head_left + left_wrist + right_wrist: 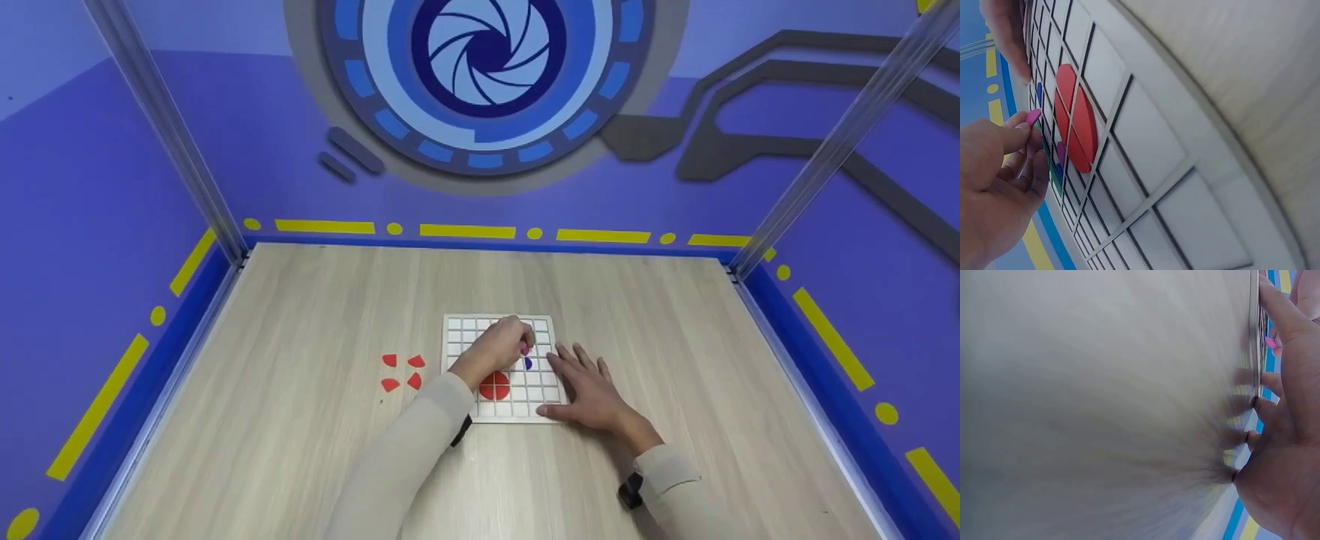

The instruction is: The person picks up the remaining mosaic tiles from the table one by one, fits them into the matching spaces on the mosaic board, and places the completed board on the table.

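A white grid board [544, 415] with raised lines lies on the table. On it, red pieces form a disc [494, 386]. My left hand [499, 343] pinches a small pink piece [1033, 117] between thumb and finger, just above the board. Beside that piece, a blue piece [528, 364] sits in a cell. In the left wrist view, a second pink piece [1061, 152] and a green piece [1053, 169] lie beyond the red disc. My right hand [592, 394] rests at the board's right edge, fingers spread, thumb and fingertips touching the edge or table.
Left of the board, several loose red quarter-shaped pieces [390, 385] lie on the wooden table [315, 315]. Blue panels with yellow marks enclose the table at the back and sides. Metal posts [169, 127] stand at the back corners.
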Motion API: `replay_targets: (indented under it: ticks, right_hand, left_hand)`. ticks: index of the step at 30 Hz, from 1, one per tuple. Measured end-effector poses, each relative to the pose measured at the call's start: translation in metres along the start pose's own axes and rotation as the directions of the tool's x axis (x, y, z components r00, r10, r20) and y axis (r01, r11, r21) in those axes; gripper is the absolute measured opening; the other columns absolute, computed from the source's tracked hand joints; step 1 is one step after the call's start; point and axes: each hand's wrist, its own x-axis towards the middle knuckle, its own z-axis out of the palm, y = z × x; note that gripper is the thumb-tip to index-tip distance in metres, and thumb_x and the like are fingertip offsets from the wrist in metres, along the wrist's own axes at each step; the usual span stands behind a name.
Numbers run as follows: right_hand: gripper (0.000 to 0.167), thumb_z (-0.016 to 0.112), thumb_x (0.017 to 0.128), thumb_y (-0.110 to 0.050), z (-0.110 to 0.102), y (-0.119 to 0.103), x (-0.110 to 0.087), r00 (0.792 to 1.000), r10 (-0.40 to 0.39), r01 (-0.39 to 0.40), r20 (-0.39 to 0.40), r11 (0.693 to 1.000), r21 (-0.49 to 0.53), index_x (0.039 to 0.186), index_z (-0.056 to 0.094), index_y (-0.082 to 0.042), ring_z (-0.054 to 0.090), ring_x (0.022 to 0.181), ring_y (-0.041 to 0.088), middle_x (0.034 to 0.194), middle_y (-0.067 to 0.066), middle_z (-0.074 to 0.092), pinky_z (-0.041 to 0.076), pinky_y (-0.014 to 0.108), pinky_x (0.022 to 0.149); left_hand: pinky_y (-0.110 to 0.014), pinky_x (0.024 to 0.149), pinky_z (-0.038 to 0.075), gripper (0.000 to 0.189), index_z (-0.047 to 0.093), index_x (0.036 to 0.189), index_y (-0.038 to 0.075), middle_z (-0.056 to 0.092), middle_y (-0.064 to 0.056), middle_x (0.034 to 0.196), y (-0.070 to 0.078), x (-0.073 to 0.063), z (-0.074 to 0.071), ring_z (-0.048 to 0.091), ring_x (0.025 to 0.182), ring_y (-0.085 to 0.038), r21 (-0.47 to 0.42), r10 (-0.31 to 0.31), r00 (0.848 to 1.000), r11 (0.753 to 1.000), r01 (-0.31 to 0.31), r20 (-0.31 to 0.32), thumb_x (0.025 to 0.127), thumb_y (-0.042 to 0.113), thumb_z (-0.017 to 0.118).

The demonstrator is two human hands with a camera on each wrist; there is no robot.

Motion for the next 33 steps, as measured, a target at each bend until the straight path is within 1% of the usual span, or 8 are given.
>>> replay_targets:
  ticks: [7, 10, 13, 16, 20, 26, 30, 33]
  right_hand:
    - [0.107, 0.076, 0.084, -0.071, 0.001, 0.001, -0.002, 1.000, -0.015, 0.015, -0.005, 1.000, 0.000, 0.164, 0.039, -0.013, 0.009, 0.161, 0.043, 0.174, 0.012, 0.024, 0.003, 0.074, 0.120]
    - [0.106, 0.077, 0.084, -0.071, 0.002, 0.001, -0.003, 1.000, -0.021, 0.021, -0.010, 1.000, -0.001, 0.164, 0.039, -0.013, 0.010, 0.161, 0.044, 0.174, 0.012, 0.024, 0.003, 0.074, 0.120]
    - [0.105, 0.077, 0.084, -0.069, 0.001, 0.000, -0.003, 1.000, -0.017, 0.017, -0.014, 1.000, 0.007, 0.164, 0.040, -0.013, 0.010, 0.161, 0.044, 0.174, 0.013, 0.025, 0.003, 0.074, 0.120]
    - [0.105, 0.077, 0.084, -0.069, 0.001, -0.001, -0.004, 1.000, -0.009, 0.009, -0.011, 1.000, 0.007, 0.164, 0.039, -0.013, 0.010, 0.161, 0.043, 0.174, 0.013, 0.025, 0.003, 0.074, 0.120]
    - [0.106, 0.076, 0.084, -0.072, 0.000, 0.000, -0.003, 1.000, 0.004, -0.004, -0.005, 1.000, -0.007, 0.164, 0.039, -0.013, 0.009, 0.161, 0.043, 0.174, 0.012, 0.024, 0.002, 0.073, 0.121]
    - [0.106, 0.075, 0.085, -0.072, 0.000, 0.001, -0.002, 1.000, 0.002, -0.002, -0.012, 1.000, -0.016, 0.165, 0.039, -0.014, 0.009, 0.161, 0.043, 0.174, 0.012, 0.024, 0.003, 0.073, 0.121]
    - [0.105, 0.076, 0.085, -0.070, 0.001, 0.002, -0.001, 1.000, -0.008, 0.008, -0.014, 1.000, -0.015, 0.165, 0.038, -0.014, 0.010, 0.161, 0.043, 0.174, 0.012, 0.024, 0.003, 0.073, 0.121]
    - [0.105, 0.076, 0.085, -0.071, 0.000, 0.002, -0.001, 1.000, -0.007, 0.007, -0.011, 1.000, -0.017, 0.165, 0.038, -0.014, 0.009, 0.161, 0.042, 0.174, 0.012, 0.023, 0.003, 0.073, 0.121]
  left_hand:
    - [-0.031, 0.090, 0.054, 0.014, 0.078, 0.106, 0.011, 0.062, -0.001, 0.105, 0.000, 0.001, 0.009, 0.062, 0.098, -0.015, 0.075, 0.033, 0.999, 0.997, -0.031, -0.034, 0.102, 0.004, 0.066]
    - [-0.030, 0.090, 0.055, 0.015, 0.079, 0.106, 0.010, 0.062, -0.001, 0.106, -0.001, 0.001, 0.011, 0.063, 0.099, -0.014, 0.077, 0.047, 0.998, 0.996, -0.043, -0.046, 0.101, 0.002, 0.068]
    - [-0.029, 0.089, 0.055, 0.013, 0.079, 0.104, 0.010, 0.061, -0.001, 0.106, -0.003, 0.001, 0.013, 0.063, 0.098, -0.014, 0.076, 0.073, 0.995, 0.995, -0.068, -0.065, 0.101, 0.002, 0.068]
    - [-0.029, 0.092, 0.054, 0.013, 0.079, 0.105, 0.010, 0.062, -0.001, 0.107, -0.005, 0.001, 0.014, 0.064, 0.101, -0.016, 0.075, 0.088, 0.992, 0.994, -0.082, -0.094, 0.101, 0.003, 0.068]
    - [-0.031, 0.096, 0.053, 0.015, 0.079, 0.111, 0.014, 0.063, 0.000, 0.110, -0.005, -0.001, 0.015, 0.064, 0.107, -0.017, 0.085, 0.057, 0.991, 0.995, -0.047, -0.117, 0.102, 0.007, 0.069]
    - [-0.033, 0.093, 0.054, 0.012, 0.078, 0.113, 0.017, 0.063, 0.001, 0.110, -0.003, -0.002, 0.015, 0.063, 0.105, -0.017, 0.120, 0.019, 0.994, 0.993, -0.006, -0.112, 0.103, 0.019, 0.071]
    - [-0.034, 0.094, 0.054, 0.012, 0.078, 0.112, 0.017, 0.064, 0.000, 0.111, -0.003, -0.002, 0.015, 0.064, 0.104, -0.018, 0.121, 0.009, 0.994, 0.993, 0.004, -0.113, 0.101, 0.020, 0.073]
    - [-0.034, 0.095, 0.054, 0.011, 0.079, 0.110, 0.017, 0.064, -0.001, 0.110, -0.003, -0.001, 0.015, 0.064, 0.105, -0.019, 0.113, 0.016, 0.993, 0.994, -0.002, -0.121, 0.100, 0.018, 0.075]
